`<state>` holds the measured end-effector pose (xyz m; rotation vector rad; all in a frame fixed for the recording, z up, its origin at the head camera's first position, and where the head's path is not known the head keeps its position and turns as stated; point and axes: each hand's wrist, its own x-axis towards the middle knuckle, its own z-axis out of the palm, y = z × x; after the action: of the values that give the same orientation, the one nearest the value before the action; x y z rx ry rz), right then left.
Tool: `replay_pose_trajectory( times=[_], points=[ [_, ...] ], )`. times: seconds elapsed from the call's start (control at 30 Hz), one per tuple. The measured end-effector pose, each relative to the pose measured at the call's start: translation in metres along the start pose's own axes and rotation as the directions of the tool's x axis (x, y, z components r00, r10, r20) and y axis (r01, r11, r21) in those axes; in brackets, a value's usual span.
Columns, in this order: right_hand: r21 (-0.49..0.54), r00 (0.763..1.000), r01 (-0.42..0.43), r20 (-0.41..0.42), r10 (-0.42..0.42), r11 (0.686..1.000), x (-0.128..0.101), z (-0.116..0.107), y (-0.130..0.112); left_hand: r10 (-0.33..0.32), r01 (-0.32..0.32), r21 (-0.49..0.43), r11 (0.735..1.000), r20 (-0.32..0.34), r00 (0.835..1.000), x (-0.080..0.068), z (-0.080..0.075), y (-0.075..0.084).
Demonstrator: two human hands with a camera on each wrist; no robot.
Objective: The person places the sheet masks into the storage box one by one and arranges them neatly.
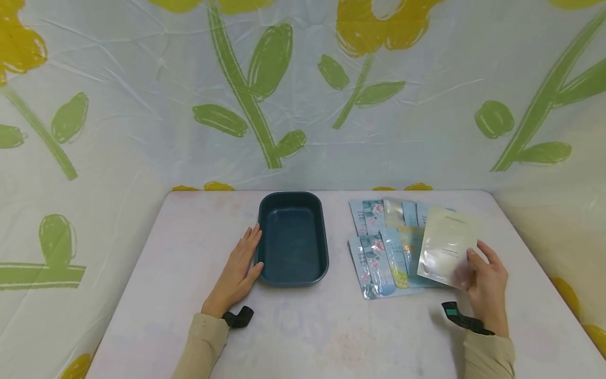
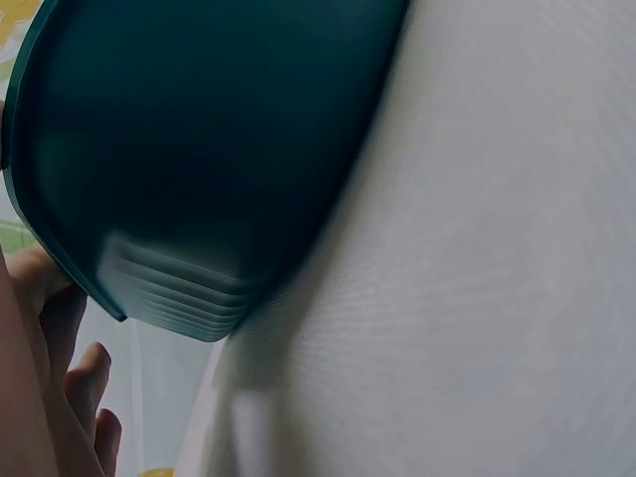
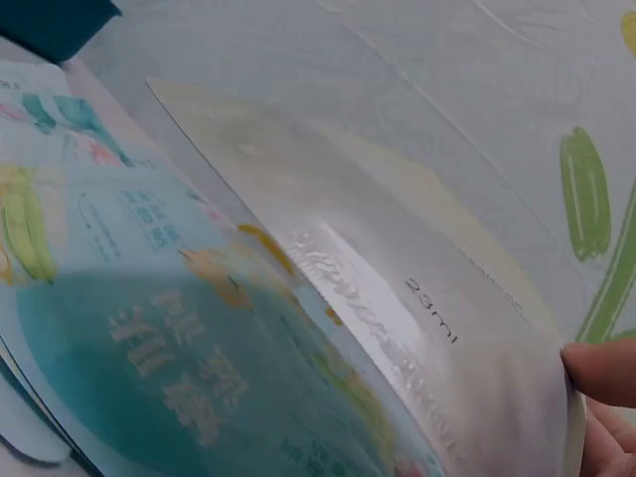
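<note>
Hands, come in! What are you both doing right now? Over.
Left hand flat against the dark tray. Right hand pinching the pale sachet above the sachet pile. Tray empty, nothing blocking.

Table [image 1: 303, 337], pale pinkish-white top with rounded far corners, set against a backdrop [image 1: 303, 95] of creased white plastic sheeting printed with green stems, leaves and yellow flowers, hanging behind and down both sides; even, soft light

Even, bright light with soft shadows; glare streaks the silvery cream foil sachet [image 3: 397, 328]; both wrist views are blurred close-up.
</note>
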<state>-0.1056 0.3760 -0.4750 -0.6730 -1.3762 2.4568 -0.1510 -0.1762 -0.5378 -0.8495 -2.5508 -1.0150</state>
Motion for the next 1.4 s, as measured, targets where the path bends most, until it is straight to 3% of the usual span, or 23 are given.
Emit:
replay_pose_trajectory(
  times=[0.4,0.93,1.13,1.4],
  points=[
    [-0.111,0.981,0.050,0.194,-0.028,0.993,0.005,0.034,0.011,0.016,-0.016,-0.002,1.000,0.000,1.000,0.001,0.001,-0.001],
    [-0.079,0.966,0.081,0.251,-0.059,0.994,0.007,0.088,0.019,0.050,-0.049,0.023,0.999,-0.022,0.999,0.004,-0.001,0.001],
    [-0.060,0.975,0.049,0.219,-0.034,0.997,0.005,0.110,0.022,0.080,-0.079,0.027,0.997,-0.033,0.996,0.003,0.001,-0.001],
    [-0.090,0.977,0.091,0.199,-0.072,0.992,-0.003,0.139,0.033,0.054,-0.054,-0.012,0.998,-0.021,0.998,0.002,0.001,-0.001]
  ],
)
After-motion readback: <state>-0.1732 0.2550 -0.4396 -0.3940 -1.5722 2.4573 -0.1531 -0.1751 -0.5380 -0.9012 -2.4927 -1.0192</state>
